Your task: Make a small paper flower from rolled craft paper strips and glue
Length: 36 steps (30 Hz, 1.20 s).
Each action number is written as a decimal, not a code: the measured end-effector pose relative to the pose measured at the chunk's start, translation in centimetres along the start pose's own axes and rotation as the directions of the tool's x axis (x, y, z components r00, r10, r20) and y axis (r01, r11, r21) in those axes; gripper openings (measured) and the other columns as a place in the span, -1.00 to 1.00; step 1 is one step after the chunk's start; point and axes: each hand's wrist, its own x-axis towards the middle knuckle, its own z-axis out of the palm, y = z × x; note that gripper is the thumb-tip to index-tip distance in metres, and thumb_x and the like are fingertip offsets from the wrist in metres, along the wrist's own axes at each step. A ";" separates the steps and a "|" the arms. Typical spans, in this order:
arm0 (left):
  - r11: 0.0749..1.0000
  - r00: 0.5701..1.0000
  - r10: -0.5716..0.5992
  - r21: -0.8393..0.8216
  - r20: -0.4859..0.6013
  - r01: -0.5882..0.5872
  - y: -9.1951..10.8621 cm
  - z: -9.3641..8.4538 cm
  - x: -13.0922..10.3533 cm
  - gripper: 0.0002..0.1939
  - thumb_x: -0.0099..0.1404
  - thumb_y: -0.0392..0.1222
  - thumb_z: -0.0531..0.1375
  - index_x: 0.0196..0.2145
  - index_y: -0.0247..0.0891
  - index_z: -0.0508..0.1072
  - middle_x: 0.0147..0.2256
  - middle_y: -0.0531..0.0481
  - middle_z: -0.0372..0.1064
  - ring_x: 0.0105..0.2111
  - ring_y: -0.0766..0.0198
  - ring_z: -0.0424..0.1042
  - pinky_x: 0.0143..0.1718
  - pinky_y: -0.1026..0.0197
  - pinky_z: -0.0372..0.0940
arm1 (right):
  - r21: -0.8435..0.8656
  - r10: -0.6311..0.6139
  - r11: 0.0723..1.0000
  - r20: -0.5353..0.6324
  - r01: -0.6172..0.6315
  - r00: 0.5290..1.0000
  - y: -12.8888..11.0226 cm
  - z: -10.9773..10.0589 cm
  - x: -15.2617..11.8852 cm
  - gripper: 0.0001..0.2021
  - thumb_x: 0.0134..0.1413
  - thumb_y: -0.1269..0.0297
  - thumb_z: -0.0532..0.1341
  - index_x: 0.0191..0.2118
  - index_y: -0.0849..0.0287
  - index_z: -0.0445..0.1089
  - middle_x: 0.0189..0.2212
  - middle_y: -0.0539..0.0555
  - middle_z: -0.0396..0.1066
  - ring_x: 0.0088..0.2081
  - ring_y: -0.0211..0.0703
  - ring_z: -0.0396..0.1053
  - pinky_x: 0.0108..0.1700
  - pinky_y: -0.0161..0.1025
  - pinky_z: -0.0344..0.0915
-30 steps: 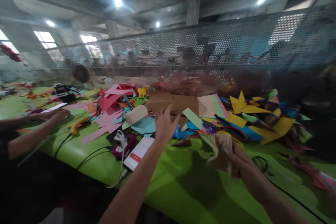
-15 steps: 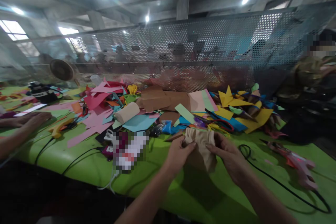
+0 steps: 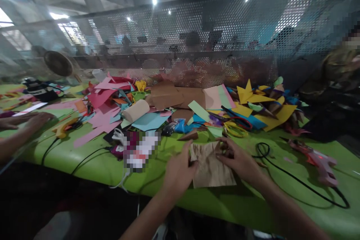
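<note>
A creased sheet of brown paper (image 3: 212, 170) lies spread low over the green tabletop, its upper edge puckered. My left hand (image 3: 180, 168) holds its left edge, with the thumb along the side and the fingertips partly hidden. At the upper right corner, my right hand (image 3: 239, 159) pinches the sheet between bent fingers and thumb. Just beyond the paper are a small folded brown piece (image 3: 189, 135) and yellow-handled scissors (image 3: 235, 129). To the right of my right hand rests a pink glue gun (image 3: 319, 163) with a black cord.
Coloured paper scraps (image 3: 105, 97), a paper roll (image 3: 136, 110), brown sheets (image 3: 165, 95) and a yellow paper star (image 3: 249, 92) crowd the back. A yellow glue gun (image 3: 65, 128) lies left, near another person's hand (image 3: 38, 122). A perforated metal screen (image 3: 174, 60) stands behind.
The brown paper, gathered and raised between my hands before, is now opened flatter and lower. My left hand has shifted slightly left. The view has tilted down a little.
</note>
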 end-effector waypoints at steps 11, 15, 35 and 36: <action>0.879 0.883 0.416 0.151 0.219 -0.452 -1.3 -1.3 -4.1 -0.58 0.27 -0.08 0.29 0.08 0.02 0.41 0.12 0.03 0.40 0.14 0.08 0.30 0.14 -0.02 0.14 | -0.384 -0.282 0.826 0.352 0.412 0.893 -1.4 -2.7 -4.7 -0.56 0.02 0.35 0.30 0.06 -0.07 0.44 0.01 0.10 0.50 0.07 0.09 0.41 0.08 0.03 0.35; 0.884 0.886 0.398 0.158 0.239 -0.439 -1.5 -1.1 -4.4 -0.46 0.14 0.08 0.37 0.07 0.02 0.41 0.15 0.03 0.38 0.14 0.01 0.31 0.16 -0.10 0.08 | -0.445 -0.354 0.746 0.366 0.496 0.861 -1.2 -2.1 -5.9 -0.60 0.06 0.46 0.19 0.02 0.00 0.47 -0.08 0.10 0.56 -0.04 0.04 0.48 0.00 0.01 0.38; 0.933 0.973 0.229 0.280 0.020 -0.226 0.0 0.7 -2.7 -0.94 0.35 -0.26 0.18 -0.29 -0.17 0.44 -0.22 0.03 0.50 -0.15 0.10 0.40 -0.09 0.01 0.16 | -0.270 -0.044 0.958 0.199 0.097 0.979 0.2 -1.3 -3.8 -0.75 0.21 0.11 0.17 -0.09 0.06 0.49 -0.13 0.11 0.57 -0.10 0.05 0.51 -0.04 -0.02 0.42; 0.931 0.976 0.216 0.297 0.016 -0.211 0.0 0.7 -2.5 -0.96 0.34 -0.28 0.18 -0.28 -0.18 0.43 -0.23 0.02 0.50 -0.16 0.09 0.40 -0.10 0.00 0.17 | -0.256 -0.029 0.964 0.181 0.076 0.983 0.2 -1.1 -3.5 -0.76 0.23 0.13 0.15 -0.12 0.06 0.49 -0.16 0.11 0.58 -0.13 0.04 0.52 -0.08 -0.03 0.43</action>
